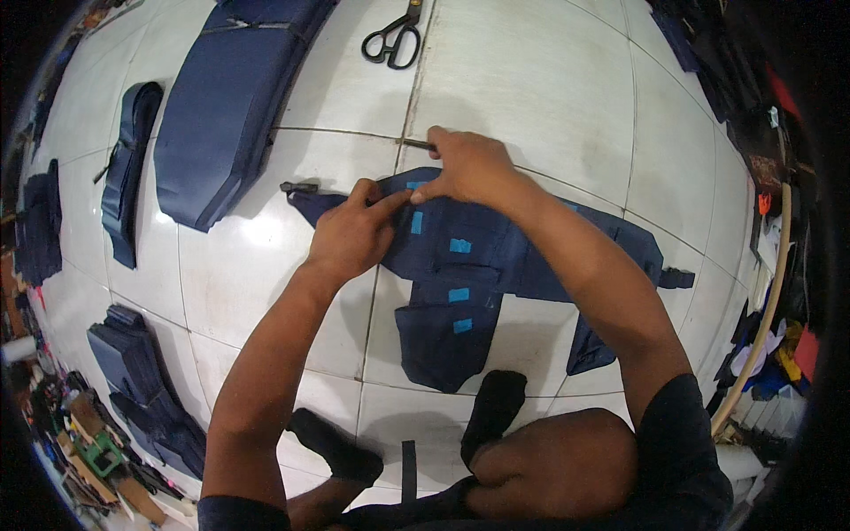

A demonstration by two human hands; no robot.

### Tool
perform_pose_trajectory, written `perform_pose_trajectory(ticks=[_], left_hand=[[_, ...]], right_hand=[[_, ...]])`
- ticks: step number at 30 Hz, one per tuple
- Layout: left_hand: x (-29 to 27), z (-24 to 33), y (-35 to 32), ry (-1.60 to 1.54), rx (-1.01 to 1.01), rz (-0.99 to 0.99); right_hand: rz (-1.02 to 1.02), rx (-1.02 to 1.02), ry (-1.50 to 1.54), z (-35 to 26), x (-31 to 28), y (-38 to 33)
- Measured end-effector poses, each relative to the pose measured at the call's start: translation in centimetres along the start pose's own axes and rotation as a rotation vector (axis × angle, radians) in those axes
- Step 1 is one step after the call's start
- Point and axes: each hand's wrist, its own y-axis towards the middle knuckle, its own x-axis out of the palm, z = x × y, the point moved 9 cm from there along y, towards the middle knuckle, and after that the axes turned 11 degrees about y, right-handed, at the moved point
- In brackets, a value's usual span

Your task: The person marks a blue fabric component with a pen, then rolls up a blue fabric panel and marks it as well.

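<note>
A navy fabric piece (487,257) with buckle-ended straps and flaps lies spread on the tiled floor in front of me. Several small bright blue tape strips (459,245) are stuck to it. My left hand (352,232) is at its upper left edge, fingers curled on the cloth and index finger pointing in. Right beside that fingertip, my right hand (474,173) brings its thumb down at a blue strip on the edge. A thin dark tool (418,143) sticks out of the right hand's curled fingers; its kind is hidden. A black buckle (301,188) is near the left hand.
Black-handled scissors (392,44) lie at the far side. To the left are a tall stack of navy panels (221,106), a folded strap bundle (131,173) and another tied stack (146,380). Clutter lines both sides, with a curved wooden pole (770,301) on the right.
</note>
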Motion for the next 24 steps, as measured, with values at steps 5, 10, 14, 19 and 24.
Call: perform_pose_trajectory(ticks=[5, 10, 14, 19, 24], left_hand=[[-0.1, 0.2, 0.4, -0.004, -0.041, -0.034], [0.1, -0.5, 0.1, -0.079, -0.076, -0.018], [-0.8, -1.2, -0.4, -0.2, -0.079, 0.135], [-0.1, -1.4, -1.8, -0.267, -0.115, 0.262], [-0.1, -1.2, -2.0, -0.251, -0.123, 0.286]], right_hand=[[0.07, -0.088, -0.012, -0.3, 0.6, 0.4], [-0.003, -0.124, 0.031, 0.3, 0.1, 0.4], [0.093, -0.166, 0.18, -0.1, -1.0, -0.6], [0.21, -0.319, 0.022, -2.7, 0.9, -2.8], [0.248, -0.329, 0.008, -2.4, 1.4, -2.9]])
